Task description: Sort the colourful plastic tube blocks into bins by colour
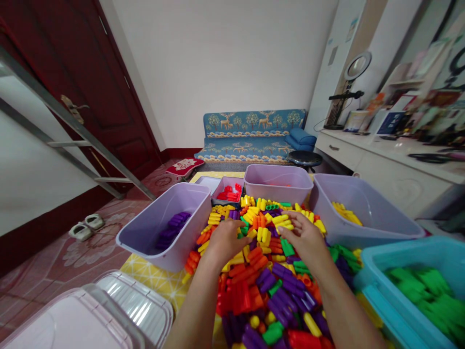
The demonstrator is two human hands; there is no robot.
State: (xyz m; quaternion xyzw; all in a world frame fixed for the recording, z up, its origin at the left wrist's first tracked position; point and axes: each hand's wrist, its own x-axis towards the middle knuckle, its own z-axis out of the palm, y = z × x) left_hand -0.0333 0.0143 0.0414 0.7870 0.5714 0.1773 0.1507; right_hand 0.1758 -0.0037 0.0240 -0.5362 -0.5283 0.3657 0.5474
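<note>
Tub (185, 249), lilac plastic: purple pieces (173, 230) | turquoise rectangular tub (403, 317): green pieces (428, 295) | glossy multicoloured plastic tubes (250, 271): heaped between | right hand (305, 236): grasping yellow tubes (281, 221) | left hand (227, 238): curled over heap, grip unclear

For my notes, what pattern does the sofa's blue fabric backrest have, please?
The blue fabric backrest shows deer and trees, best in the head view.

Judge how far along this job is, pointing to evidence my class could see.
Partly, I'd judge. Separate containers already hold purple pieces, red pieces, binned yellow pieces and green pieces. The right hand appears to grip loose yellow pieces; the left hand is over the large mixed pile, not yet separated.
</note>
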